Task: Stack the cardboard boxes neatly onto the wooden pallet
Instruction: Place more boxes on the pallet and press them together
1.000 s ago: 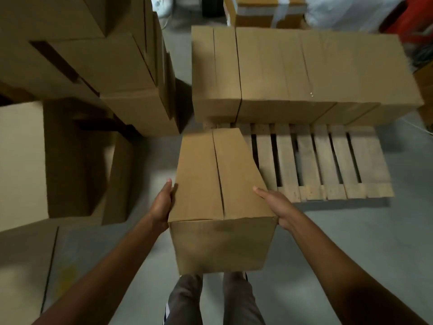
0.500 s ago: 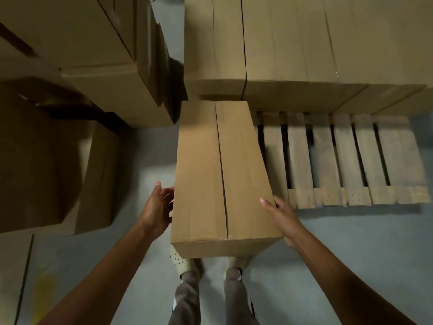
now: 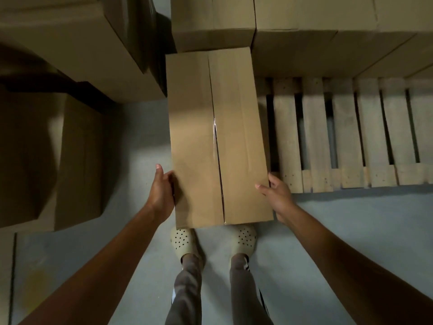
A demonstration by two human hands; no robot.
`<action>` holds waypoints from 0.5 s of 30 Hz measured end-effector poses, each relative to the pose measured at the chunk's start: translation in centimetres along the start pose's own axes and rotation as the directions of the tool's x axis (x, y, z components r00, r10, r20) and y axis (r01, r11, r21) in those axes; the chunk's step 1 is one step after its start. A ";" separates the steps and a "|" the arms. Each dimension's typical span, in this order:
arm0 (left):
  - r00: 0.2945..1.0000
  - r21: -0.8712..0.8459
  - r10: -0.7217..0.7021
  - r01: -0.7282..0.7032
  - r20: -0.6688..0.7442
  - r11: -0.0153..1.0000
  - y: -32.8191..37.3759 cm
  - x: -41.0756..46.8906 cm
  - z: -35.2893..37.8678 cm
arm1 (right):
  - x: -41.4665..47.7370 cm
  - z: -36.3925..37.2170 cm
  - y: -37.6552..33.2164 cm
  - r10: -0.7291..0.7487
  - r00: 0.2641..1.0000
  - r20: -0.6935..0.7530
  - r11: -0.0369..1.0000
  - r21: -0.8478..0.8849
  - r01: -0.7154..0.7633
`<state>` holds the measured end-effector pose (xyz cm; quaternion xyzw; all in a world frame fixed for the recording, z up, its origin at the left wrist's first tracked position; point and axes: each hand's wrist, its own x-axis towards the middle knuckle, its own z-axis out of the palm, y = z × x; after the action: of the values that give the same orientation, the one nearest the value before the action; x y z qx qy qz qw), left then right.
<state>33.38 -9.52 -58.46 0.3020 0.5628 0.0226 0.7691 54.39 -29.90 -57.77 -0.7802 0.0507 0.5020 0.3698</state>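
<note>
Lengthwise, the cardboard box [image 3: 218, 137] sits over the left end of the wooden pallet [image 3: 339, 137]. Its far end is against the row of boxes [image 3: 304, 31] already on the slats, and its near end reaches out above the person's pale clogs [image 3: 182, 240]. It is long, plain and brown. The top flaps meet in a dark centre seam, with a glint of clear tape halfway along. Whether it rests fully on the slats cannot be told. The left hand [image 3: 162, 191] presses flat against its left wall, thumb straight. The right hand [image 3: 278, 195] grasps the right wall, thumb hooked over the top edge. More cartons [image 3: 70, 43] stand on the grey floor [image 3: 351, 231] to the left.
</note>
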 end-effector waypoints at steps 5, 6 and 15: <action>0.999 0.073 -0.012 0.008 0.048 0.997 0.5 2.0 0.0 | 3.0 0.4 -0.9 -0.022 1.000 -0.019 0.995 -0.095 0.020; 0.999 0.089 -0.003 -0.002 0.052 0.996 0.6 2.3 0.0 | 3.4 0.4 -1.1 -0.014 1.000 -0.021 0.993 -0.114 0.011; 0.992 0.094 0.088 -0.097 0.096 0.991 1.3 3.8 0.6 | 4.8 0.7 -1.9 0.012 1.000 -0.009 0.994 -0.109 -0.013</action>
<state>35.71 -7.35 -60.95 0.3659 0.5128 0.0165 0.7765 57.10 -26.71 -60.81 -0.8010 0.0297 0.5030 0.3232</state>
